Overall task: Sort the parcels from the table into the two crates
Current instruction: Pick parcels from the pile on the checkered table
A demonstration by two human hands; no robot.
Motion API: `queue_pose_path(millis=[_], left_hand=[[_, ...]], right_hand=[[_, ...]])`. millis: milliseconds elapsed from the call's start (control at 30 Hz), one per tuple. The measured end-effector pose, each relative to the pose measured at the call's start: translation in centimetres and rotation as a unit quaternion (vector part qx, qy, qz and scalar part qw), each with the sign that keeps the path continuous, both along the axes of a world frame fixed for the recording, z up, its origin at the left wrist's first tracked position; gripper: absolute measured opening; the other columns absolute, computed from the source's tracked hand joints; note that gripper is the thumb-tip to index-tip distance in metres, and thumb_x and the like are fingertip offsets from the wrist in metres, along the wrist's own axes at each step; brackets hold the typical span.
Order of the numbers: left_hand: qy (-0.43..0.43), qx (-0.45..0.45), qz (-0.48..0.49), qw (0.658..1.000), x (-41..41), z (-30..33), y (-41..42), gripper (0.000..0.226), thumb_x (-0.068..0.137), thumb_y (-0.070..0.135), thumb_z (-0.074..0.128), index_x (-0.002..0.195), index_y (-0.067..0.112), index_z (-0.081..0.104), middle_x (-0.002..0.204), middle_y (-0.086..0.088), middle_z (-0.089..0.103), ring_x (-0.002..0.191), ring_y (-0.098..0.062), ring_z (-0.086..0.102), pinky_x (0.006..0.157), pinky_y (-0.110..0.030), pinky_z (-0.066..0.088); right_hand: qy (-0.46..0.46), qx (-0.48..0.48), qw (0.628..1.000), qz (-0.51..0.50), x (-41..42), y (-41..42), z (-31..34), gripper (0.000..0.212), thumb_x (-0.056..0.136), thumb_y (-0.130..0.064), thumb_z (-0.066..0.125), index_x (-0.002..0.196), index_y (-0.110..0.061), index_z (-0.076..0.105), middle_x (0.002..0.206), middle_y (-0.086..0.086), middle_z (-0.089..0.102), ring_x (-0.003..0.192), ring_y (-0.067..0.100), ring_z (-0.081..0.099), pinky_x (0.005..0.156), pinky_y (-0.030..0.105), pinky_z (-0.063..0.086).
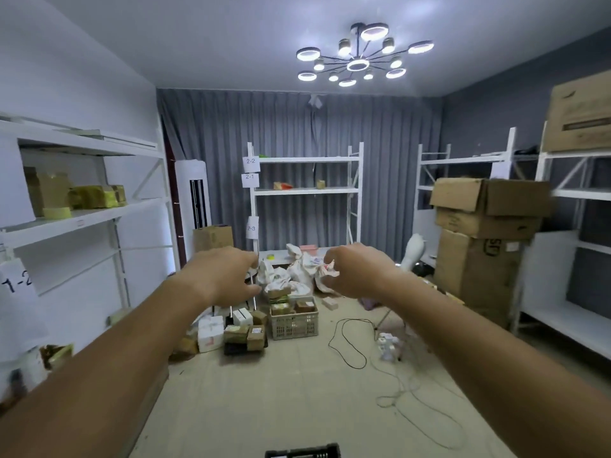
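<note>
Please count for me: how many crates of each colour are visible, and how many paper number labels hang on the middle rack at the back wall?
Light grey crate: 1
Black crate: 1
Paper labels on the rack, reading 2-2, 2-1 and 2-3: 3
Total: 5

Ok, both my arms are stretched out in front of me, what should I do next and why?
Probably walk forward toward the grey crate. Both the left hand and the right hand seem to hold nothing, and the white bags and small boxes lie on the floor across the room, seemingly out of reach from here.
</note>
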State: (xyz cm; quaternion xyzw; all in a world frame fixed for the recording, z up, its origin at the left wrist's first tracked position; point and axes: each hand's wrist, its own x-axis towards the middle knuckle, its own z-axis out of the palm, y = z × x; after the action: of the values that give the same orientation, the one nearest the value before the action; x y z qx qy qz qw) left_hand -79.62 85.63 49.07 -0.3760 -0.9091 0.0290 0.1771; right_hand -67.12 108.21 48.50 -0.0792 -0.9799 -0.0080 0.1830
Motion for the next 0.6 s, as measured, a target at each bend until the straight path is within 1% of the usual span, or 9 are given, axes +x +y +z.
queue_pose_path(millis=[67,133,200,333,500,600], left_hand=[[-0.002,0.004,-0.02,1.0,0.8,-0.2,0.6,0.044,0.094,0.058,0.062,0.131,0.034,0.055,0.124,0.008,0.066,0.1,-0.013,0.059,0.078,-0.032,0.052],[-0.005,0.012,-0.039,0.999,1.5,-0.2,1.3,0.047,0.093,0.058,0.062,0.135,0.035,0.055,0.127,0.009,0.066,0.107,-0.014,0.062,0.083,-0.033,0.055],[-0.003,0.017,-0.054,0.998,2.2,-0.2,2.1,0.048,0.093,0.06,0.061,0.135,0.037,0.054,0.125,0.01,0.066,0.108,-0.013,0.063,0.085,-0.035,0.058],[0.007,0.018,-0.067,0.998,3.3,0.2,3.8,0.048,0.093,0.059,0.06,0.136,0.039,0.053,0.126,0.011,0.066,0.11,-0.013,0.063,0.084,-0.035,0.058],[0.017,0.016,-0.068,0.997,4.0,1.1,5.4,0.041,0.092,0.057,0.06,0.127,0.037,0.057,0.12,0.01,0.067,0.107,-0.015,0.064,0.082,-0.036,0.056],[0.023,0.021,-0.068,0.997,4.1,1.1,6.1,0.047,0.092,0.058,0.06,0.134,0.039,0.054,0.126,0.011,0.066,0.111,-0.014,0.063,0.079,-0.033,0.053]], right_hand=[[-0.002,0.005,1.0,-0.023,1.5,0.2,0.2,0.039,0.095,-0.049,0.061,0.127,-0.026,0.063,0.11,-0.001,0.071,0.088,0.018,0.067,0.078,0.036,0.061],[-0.005,0.005,0.999,-0.049,2.8,0.6,0.4,0.036,0.094,-0.048,0.061,0.122,-0.025,0.065,0.109,0.0,0.071,0.087,0.019,0.068,0.078,0.038,0.061],[-0.006,0.005,0.998,-0.068,3.8,1.1,0.8,0.034,0.094,-0.048,0.061,0.118,-0.025,0.066,0.105,0.0,0.07,0.085,0.02,0.068,0.078,0.04,0.062],[0.004,0.0,0.997,-0.08,5.2,2.3,1.3,0.031,0.094,-0.049,0.061,0.115,-0.025,0.065,0.103,-0.001,0.069,0.086,0.02,0.067,0.08,0.041,0.061],[0.006,-0.007,0.997,-0.08,5.9,3.5,1.6,0.033,0.095,-0.049,0.061,0.117,-0.025,0.066,0.106,0.0,0.071,0.09,0.021,0.068,0.082,0.04,0.061],[0.008,-0.008,0.997,-0.08,6.1,4.6,1.4,0.034,0.095,-0.05,0.06,0.117,-0.025,0.065,0.106,0.0,0.07,0.089,0.021,0.068,0.082,0.04,0.061]])
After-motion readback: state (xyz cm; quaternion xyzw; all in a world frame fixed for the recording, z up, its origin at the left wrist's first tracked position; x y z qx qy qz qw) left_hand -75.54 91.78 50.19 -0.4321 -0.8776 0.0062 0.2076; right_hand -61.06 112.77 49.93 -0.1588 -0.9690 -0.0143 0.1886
